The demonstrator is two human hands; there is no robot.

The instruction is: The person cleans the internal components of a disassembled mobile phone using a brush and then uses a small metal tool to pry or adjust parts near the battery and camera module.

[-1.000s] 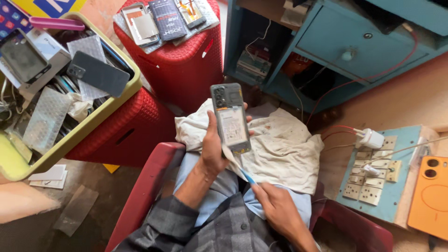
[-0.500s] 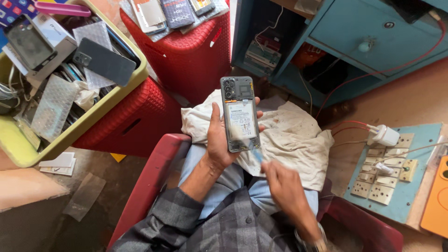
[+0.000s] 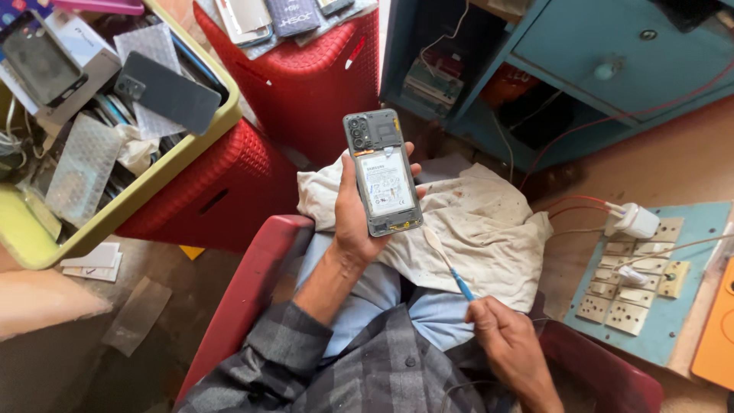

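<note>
A cluttered repair corner spreads below the camera: a dusty brown floor (image 3: 138, 306), two red plastic stools (image 3: 229, 183) and a blue wooden cabinet (image 3: 612, 53) with a drawer and open shelf. The person sits on a red chair (image 3: 252, 275) with a stained white cloth (image 3: 482, 229) draped over the lap.

The left hand (image 3: 355, 222) is raised over the cloth and wrapped around an opened smartphone (image 3: 382, 172), fingers curled along its right edge and thumb on the left edge. The phone stands nearly upright with its back cover off, showing the camera cluster at the top and a white-labelled battery filling the middle.

The right hand (image 3: 508, 344) rests lower, near the person's checked grey shirt (image 3: 367, 367), pinching the blue handle of a thin prying tool (image 3: 447, 264) between thumb and fingertips. The tool's pale flat tip points up toward the phone's lower right corner; whether it touches the phone I cannot tell.

To the left, a yellow-green tray (image 3: 153, 183) holds phones, bubble wrap and boxes. More phone covers lie on the farther stool. At the right, a blue board of white switches and sockets (image 3: 634, 291) carries a white charger plug (image 3: 634, 220) with red wires, and an orange phone cover (image 3: 715, 336) lies at the edge.
</note>
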